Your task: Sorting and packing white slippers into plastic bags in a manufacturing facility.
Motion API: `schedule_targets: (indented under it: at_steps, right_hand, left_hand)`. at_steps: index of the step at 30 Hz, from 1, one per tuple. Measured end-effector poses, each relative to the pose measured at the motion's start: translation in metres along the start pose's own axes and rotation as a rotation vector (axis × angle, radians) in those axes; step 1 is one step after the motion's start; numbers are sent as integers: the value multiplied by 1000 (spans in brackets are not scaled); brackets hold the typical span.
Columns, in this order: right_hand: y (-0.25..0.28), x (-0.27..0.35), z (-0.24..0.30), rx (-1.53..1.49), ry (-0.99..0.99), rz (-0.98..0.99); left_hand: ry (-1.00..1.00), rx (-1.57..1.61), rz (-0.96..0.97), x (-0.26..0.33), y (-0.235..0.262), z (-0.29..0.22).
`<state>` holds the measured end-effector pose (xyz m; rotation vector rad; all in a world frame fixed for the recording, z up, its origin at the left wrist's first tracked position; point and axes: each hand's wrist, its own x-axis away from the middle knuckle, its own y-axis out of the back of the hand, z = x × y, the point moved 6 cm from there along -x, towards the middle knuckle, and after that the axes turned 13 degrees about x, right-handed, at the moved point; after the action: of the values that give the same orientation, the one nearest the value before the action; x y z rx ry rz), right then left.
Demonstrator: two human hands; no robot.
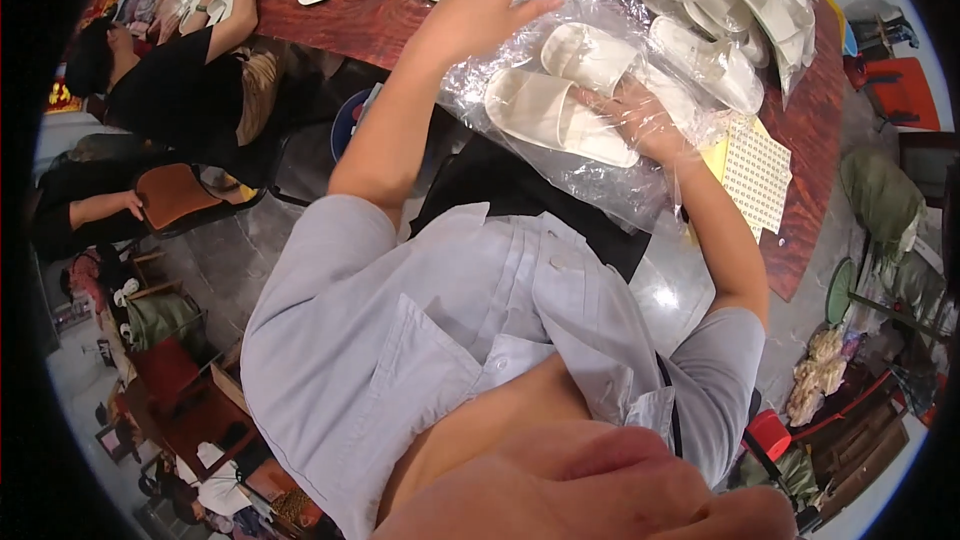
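Observation:
A pair of white open-toed slippers lies in front of me at the table's near edge, a lower slipper [530, 108] and an upper slipper [585, 52] side by side. Clear plastic film of a bag [590, 178] spreads around and beneath them. My right hand [645, 120] grips the slippers near their straps, with some of the film over its fingers; part of the grasp is hidden. My left hand [490, 5] is raised beyond the lower slipper, fingers apart and holding nothing, close to the bag's far left side.
More white slippers [708, 65] are heaped in clear bags at the far right of the reddish table [335, 25]. A printed sheet [757, 175] lies by my right forearm. At the far left, another person [175, 90] handles slippers. A blue tub [348, 125] stands below the table.

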<state>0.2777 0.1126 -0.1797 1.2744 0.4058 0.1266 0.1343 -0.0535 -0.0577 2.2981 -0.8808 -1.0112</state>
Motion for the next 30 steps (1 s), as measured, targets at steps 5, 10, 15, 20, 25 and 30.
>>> schedule_targets:
  at_steps: [5,10,15,20,25,30]
  right_hand:
    - [1,-1,1,33,53,86]
    - [18,-12,20,-37,214,65]
    - [-6,-23,26,6,179,299]
    - [-21,-33,22,162,95,173]
    - [1,8,23,205,43,-114]
    - [6,62,2,286,-120,-218]
  left_hand:
    - [97,-144,221,-47,-59,47]
    - [160,-33,273,-49,-93,78]
    - [141,-29,91,-48,-99,74]
    - [381,285,-243,-47,-75,110]
    - [177,-19,-321,-56,-66,108]
    - [54,-314,-293,-54,-75,130]
